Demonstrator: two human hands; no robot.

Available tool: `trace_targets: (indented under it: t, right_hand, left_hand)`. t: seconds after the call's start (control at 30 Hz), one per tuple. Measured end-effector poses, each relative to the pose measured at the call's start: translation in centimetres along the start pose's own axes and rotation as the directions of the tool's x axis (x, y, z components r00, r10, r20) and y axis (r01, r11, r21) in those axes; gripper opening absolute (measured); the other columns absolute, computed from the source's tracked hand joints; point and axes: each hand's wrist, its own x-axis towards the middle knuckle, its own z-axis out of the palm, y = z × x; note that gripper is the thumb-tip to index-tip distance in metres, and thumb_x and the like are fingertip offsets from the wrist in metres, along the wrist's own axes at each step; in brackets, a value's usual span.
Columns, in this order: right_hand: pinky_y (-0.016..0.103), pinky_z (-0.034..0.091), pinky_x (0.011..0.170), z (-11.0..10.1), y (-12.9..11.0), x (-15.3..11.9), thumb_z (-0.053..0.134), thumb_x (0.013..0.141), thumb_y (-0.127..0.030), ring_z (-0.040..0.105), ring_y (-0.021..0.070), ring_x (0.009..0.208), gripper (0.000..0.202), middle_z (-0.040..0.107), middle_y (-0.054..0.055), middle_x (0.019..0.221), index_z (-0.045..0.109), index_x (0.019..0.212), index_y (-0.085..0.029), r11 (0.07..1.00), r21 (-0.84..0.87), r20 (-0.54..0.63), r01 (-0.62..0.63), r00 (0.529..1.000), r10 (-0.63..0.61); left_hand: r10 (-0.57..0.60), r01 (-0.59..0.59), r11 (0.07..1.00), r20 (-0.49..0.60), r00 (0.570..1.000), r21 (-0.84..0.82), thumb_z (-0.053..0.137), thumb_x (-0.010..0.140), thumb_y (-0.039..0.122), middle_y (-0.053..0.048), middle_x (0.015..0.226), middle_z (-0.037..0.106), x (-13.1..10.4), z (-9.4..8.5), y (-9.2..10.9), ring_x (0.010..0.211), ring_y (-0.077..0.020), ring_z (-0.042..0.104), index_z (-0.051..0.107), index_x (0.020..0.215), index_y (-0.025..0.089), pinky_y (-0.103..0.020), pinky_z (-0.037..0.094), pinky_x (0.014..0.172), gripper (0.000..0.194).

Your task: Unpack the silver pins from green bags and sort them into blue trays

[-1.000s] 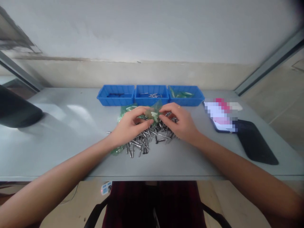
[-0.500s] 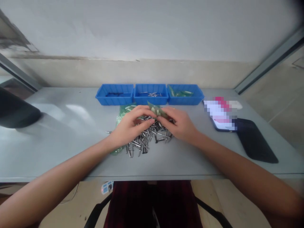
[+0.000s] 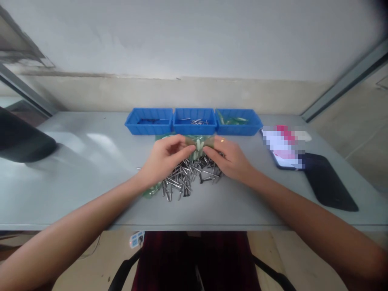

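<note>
Between my two hands is a small green plastic bag point(image 3: 198, 148) with several pale, short pieces inside. My left hand point(image 3: 169, 155) pinches its left side, thumb against fingers. Its right side is pinched by my right hand point(image 3: 227, 155), which wears a ring. Just below lies a pile of silver pop rivets point(image 3: 178, 182) mixed with black screws point(image 3: 201, 180). More green plastic bag point(image 3: 153, 190) lies under and behind my left hand, partly hidden by it.
Along the wall stand three blue bins: the left bin point(image 3: 148, 129) holds dark screws, the middle bin point(image 3: 195, 129) silver rivets, the right bin point(image 3: 239, 130) green bags. A phone point(image 3: 281, 155) overlaps a black flat case point(image 3: 330, 184) at right. A dark cylinder point(image 3: 24, 137) lies at left.
Both hands still hold the small green bag, which is now spread flatter between them, so the pale pieces show more clearly. The view has shifted slightly.
</note>
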Motion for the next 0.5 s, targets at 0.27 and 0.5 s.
trace_targets:
  t: [0.27,0.5]
  right_hand:
    - [0.029,0.033,0.060,-0.29,-0.08,0.22,0.052,0.092,-0.034,0.045,0.0134,0.064,0.027,0.047,-0.002,0.064,0.051,0.068,-0.021,0.998,-0.060,-0.070,0.038,0.997,-0.042]
    - [0.028,0.033,0.058,-0.31,-0.22,0.17,0.052,0.092,-0.032,0.044,0.0120,0.059,0.031,0.047,-0.002,0.060,0.050,0.063,-0.020,0.996,-0.076,-0.095,0.039,0.994,-0.046]
  left_hand:
    - [0.001,0.000,1.000,-0.030,1.000,0.027,0.064,0.084,0.031,0.000,0.068,0.059,-0.07,0.06,0.16,0.062,-0.0119,0.054,0.064,0.078,0.018,-0.025,0.044,0.057,0.015]
    - [0.047,-0.042,0.996,-0.069,0.996,0.074,0.065,0.084,0.032,0.000,0.066,0.057,0.05,-0.07,-0.22,0.061,-0.0115,0.050,0.065,0.074,0.019,-0.025,0.042,0.055,0.016]
